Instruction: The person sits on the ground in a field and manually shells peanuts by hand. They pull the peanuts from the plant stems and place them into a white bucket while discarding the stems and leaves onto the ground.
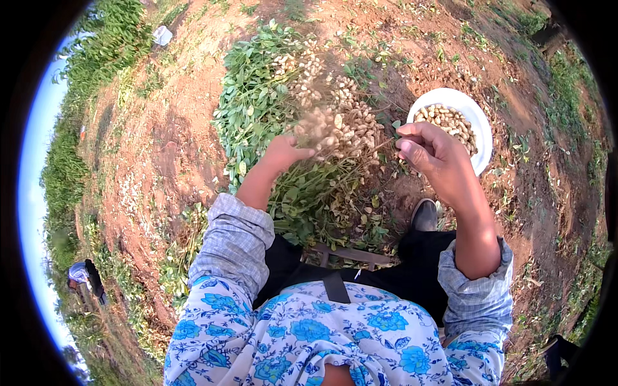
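My left hand (284, 153) is at the root end of a bunch of uprooted peanut plants (301, 195), its fingers partly hidden behind the stems it grips. Blurred roots and peanut pods (321, 128) spread just beyond its thumb. My right hand (429, 152) hovers by the near left rim of a white bowl (484, 132), thumb and fingertips drawn close together. A thin stem shows beside those fingertips; whether they pinch anything is too small to tell. Unshelled peanuts (449, 123) lie inside the bowl, partly covered by my right hand.
More leafy peanut plants (253, 87) are heaped at the left of the pods. Under me is part of a low seat (350, 255), with my shoe (426, 215) on the reddish soil. Another person (84, 277) bends over far left. A white bag-like object (162, 35) lies farther off.
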A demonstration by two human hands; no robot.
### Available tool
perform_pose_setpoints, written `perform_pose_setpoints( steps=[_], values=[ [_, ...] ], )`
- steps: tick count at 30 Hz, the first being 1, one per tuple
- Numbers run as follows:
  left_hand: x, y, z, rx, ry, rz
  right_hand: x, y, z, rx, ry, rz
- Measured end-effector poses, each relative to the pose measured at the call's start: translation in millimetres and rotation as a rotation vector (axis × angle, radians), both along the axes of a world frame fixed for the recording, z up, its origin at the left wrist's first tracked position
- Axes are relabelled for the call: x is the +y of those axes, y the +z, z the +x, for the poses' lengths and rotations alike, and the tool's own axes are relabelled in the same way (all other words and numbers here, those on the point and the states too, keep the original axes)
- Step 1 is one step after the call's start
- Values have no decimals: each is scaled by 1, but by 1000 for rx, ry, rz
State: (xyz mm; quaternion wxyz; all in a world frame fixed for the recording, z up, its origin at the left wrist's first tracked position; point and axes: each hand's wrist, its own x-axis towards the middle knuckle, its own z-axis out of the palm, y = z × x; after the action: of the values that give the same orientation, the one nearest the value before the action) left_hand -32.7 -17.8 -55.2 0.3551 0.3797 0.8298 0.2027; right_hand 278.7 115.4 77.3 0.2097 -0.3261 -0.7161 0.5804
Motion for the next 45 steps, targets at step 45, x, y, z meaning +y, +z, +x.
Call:
perform_pose_setpoints(
  steps=[45],
  values=[
    [-40, 90, 39, -388, -233, 173, -115, -82, -92, -23, 51, -385]
  ],
)
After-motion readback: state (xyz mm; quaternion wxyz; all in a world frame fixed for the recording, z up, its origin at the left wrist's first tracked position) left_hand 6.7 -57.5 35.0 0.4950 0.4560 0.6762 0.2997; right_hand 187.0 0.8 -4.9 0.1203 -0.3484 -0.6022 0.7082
